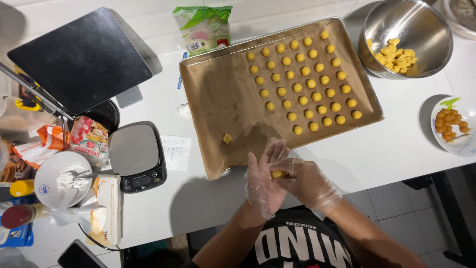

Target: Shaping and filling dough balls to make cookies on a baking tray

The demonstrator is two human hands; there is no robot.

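Both my hands wear clear plastic gloves and meet at the table's near edge. My left hand [264,179] and my right hand [303,182] press a small yellow dough piece [278,174] between their palms. Just beyond them lies a baking tray [218,99] lined with brown paper. Several rows of small yellow dough balls [303,84] fill its right half. One loose yellow lump [227,139] sits alone near the tray's front left.
A steel bowl [421,20] with yellow dough chunks stands at the far right. A white plate [461,106] of brown balls is right of the tray. A kitchen scale [136,156], a bowl of white powder [62,178], food packets and a black board [82,59] crowd the left.
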